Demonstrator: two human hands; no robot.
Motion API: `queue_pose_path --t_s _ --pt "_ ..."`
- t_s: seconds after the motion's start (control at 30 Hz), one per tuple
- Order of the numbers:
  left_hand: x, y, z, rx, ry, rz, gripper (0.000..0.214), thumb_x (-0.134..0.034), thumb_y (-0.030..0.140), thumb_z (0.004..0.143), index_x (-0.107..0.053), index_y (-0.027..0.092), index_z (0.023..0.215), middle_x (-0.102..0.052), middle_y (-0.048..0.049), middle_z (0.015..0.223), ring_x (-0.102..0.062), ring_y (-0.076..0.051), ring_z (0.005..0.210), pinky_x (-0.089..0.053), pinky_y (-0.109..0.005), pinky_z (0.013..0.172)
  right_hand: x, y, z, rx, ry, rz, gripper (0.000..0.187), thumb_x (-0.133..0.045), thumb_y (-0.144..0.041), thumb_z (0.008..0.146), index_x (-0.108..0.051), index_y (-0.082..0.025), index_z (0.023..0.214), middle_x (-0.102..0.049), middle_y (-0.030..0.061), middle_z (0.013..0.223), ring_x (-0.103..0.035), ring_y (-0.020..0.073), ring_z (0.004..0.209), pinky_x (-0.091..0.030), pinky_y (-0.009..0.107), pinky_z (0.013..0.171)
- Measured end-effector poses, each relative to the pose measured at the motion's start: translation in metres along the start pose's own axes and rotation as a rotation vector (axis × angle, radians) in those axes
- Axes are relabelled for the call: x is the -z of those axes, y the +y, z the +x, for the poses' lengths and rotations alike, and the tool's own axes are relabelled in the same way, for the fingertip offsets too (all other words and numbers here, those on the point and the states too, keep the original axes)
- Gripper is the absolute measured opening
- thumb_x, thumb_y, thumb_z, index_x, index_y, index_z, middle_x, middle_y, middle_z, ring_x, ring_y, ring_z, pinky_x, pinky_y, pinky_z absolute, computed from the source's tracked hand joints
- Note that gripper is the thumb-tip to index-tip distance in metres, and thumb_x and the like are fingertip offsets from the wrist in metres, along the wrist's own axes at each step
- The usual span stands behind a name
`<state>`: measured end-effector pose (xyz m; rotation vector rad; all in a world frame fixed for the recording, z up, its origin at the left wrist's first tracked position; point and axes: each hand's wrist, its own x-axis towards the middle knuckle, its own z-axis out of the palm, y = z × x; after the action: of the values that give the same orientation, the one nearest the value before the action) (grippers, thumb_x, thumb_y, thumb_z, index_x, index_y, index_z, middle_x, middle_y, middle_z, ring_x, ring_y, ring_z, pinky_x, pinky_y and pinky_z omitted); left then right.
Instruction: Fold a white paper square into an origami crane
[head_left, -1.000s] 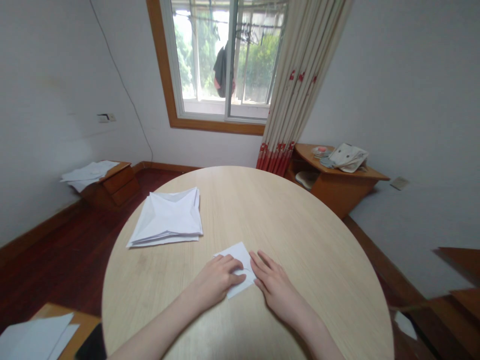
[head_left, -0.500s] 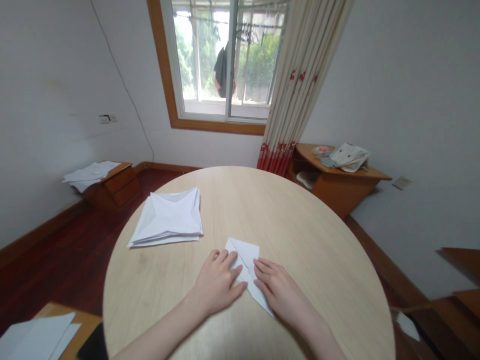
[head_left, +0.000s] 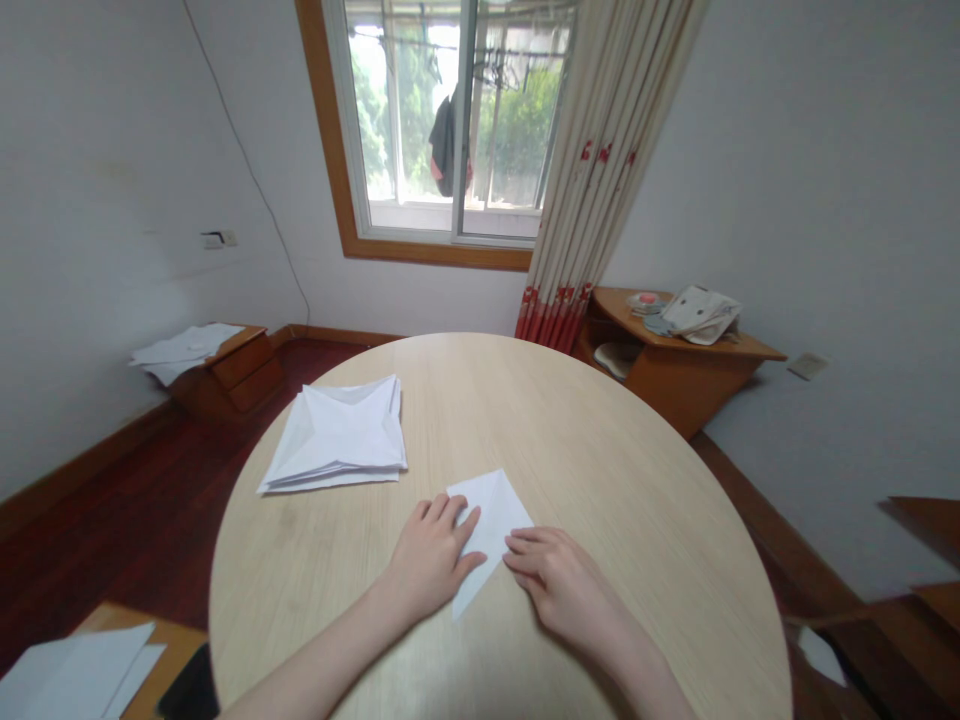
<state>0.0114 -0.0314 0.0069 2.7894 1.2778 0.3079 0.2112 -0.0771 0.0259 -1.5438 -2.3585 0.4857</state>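
A folded sheet of white paper (head_left: 491, 515) lies on the round wooden table in front of me, kite-shaped with a point towards me. On its left side rests my left hand (head_left: 431, 555), thumb and fingers spread and pressing the paper down. My right hand (head_left: 551, 575) is at the paper's right edge, fingers drawn together on that edge; part of its grip is hidden. Further left on the table sits a stack of folded white paper (head_left: 341, 435), its layers slightly uneven.
The table (head_left: 637, 500) has a pale wood top. Behind it are a window and a long curtain (head_left: 577, 200). A corner shelf (head_left: 690, 370) holds a white bag (head_left: 703, 315). White sheets (head_left: 180, 348) lie on a small cabinet at left, more sheets (head_left: 79, 670) at lower left.
The folded paper has been turned over or round: the diagonal overlapping edge on top is gone and its near point now lies further left. Both hands stay close to it.
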Motion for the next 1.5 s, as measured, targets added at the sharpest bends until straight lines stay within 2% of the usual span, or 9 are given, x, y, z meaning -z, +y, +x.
queue_pose_path --t_s 0.17,0.37,0.63,0.77,0.87,1.03,1.17,1.37,1.5 --pt "-0.005 0.0 0.001 -0.014 -0.034 0.036 0.044 -0.054 0.036 0.092 -0.048 0.018 0.132 -0.053 -0.0127 0.128 -0.048 -0.03 0.11 -0.039 -0.043 0.088 -0.004 0.002 0.0 0.016 0.036 -0.001 0.035 -0.047 -0.005 0.084 -0.076 -0.022 0.094 -0.071 0.006 0.112 -0.06 0.0224 0.11 -0.044 0.039 0.098" --pt "-0.01 -0.002 0.001 -0.044 -0.002 0.004 0.042 -0.053 0.034 0.094 -0.047 0.019 0.132 -0.053 -0.013 0.127 -0.048 -0.029 0.111 -0.04 -0.044 0.09 -0.009 0.006 0.002 0.051 0.102 -0.033 0.039 -0.041 -0.006 0.087 -0.072 -0.021 0.106 -0.069 0.0077 0.116 -0.058 0.0235 0.113 -0.045 0.043 0.099" --pt "-0.003 -0.007 0.001 -0.119 -0.008 -0.118 0.038 -0.058 0.034 0.091 -0.052 0.019 0.126 -0.055 -0.0121 0.119 -0.05 -0.028 0.107 -0.045 -0.044 0.088 -0.016 0.018 0.003 0.055 0.115 -0.066 0.049 -0.038 -0.006 0.089 -0.054 -0.02 0.132 -0.051 0.0096 0.14 -0.044 0.0235 0.131 -0.04 0.047 0.107" --pt "-0.003 -0.009 0.001 -0.189 -0.004 -0.229 0.037 -0.064 0.03 0.088 -0.056 0.02 0.122 -0.059 -0.0097 0.116 -0.054 -0.024 0.102 -0.047 -0.039 0.088 -0.018 0.02 0.005 0.054 0.076 -0.061 0.041 -0.042 -0.015 0.093 -0.055 -0.022 0.132 -0.05 0.0094 0.14 -0.044 0.0254 0.131 -0.038 0.05 0.107" --pt "-0.004 -0.009 0.001 -0.229 -0.016 -0.269 0.034 -0.065 0.024 0.087 -0.057 0.018 0.12 -0.061 -0.0088 0.116 -0.055 -0.023 0.104 -0.048 -0.035 0.09 -0.019 0.019 0.006 0.04 0.027 -0.076 0.043 -0.045 -0.015 0.092 -0.054 -0.021 0.133 -0.047 0.01 0.142 -0.041 0.0264 0.133 -0.036 0.051 0.108" --pt "-0.006 -0.011 0.002 -0.287 0.024 -0.2 0.029 -0.053 0.016 0.093 -0.057 0.019 0.121 -0.062 -0.0103 0.118 -0.057 -0.023 0.103 -0.049 -0.037 0.086 -0.019 0.019 0.007 0.026 0.001 -0.089 0.045 -0.045 -0.012 0.09 -0.053 -0.02 0.133 -0.045 0.0095 0.143 -0.04 0.0257 0.134 -0.035 0.052 0.109" --pt "-0.007 -0.013 0.002 -0.291 0.069 -0.167 0.03 -0.041 0.012 0.097 -0.059 0.02 0.118 -0.063 -0.0096 0.115 -0.057 -0.021 0.103 -0.048 -0.036 0.086 -0.021 0.019 0.007 0.09 0.04 -0.051 0.046 -0.042 -0.007 0.088 -0.056 -0.021 0.131 -0.05 0.0082 0.139 -0.042 0.0231 0.133 -0.036 0.049 0.109" --pt "-0.008 -0.014 0.003 -0.279 0.043 -0.251 0.033 -0.043 0.004 0.091 -0.062 0.018 0.114 -0.065 -0.007 0.11 -0.058 -0.019 0.102 -0.049 -0.03 0.087 -0.02 0.014 0.004 0.045 -0.014 -0.02 0.043 -0.043 -0.009 0.089 -0.058 -0.018 0.129 -0.051 0.01 0.139 -0.043 0.0246 0.132 -0.037 0.047 0.109" --pt "-0.012 -0.013 0.003 -0.274 0.038 -0.259 0.032 -0.044 0.002 0.09 -0.064 0.019 0.108 -0.067 -0.0055 0.11 -0.061 -0.019 0.101 -0.05 -0.03 0.086 -0.012 0.006 0.002 -0.005 -0.057 -0.028 0.04 -0.047 -0.014 0.09 -0.058 -0.018 0.128 -0.049 0.0103 0.14 -0.043 0.0245 0.132 -0.037 0.045 0.109"
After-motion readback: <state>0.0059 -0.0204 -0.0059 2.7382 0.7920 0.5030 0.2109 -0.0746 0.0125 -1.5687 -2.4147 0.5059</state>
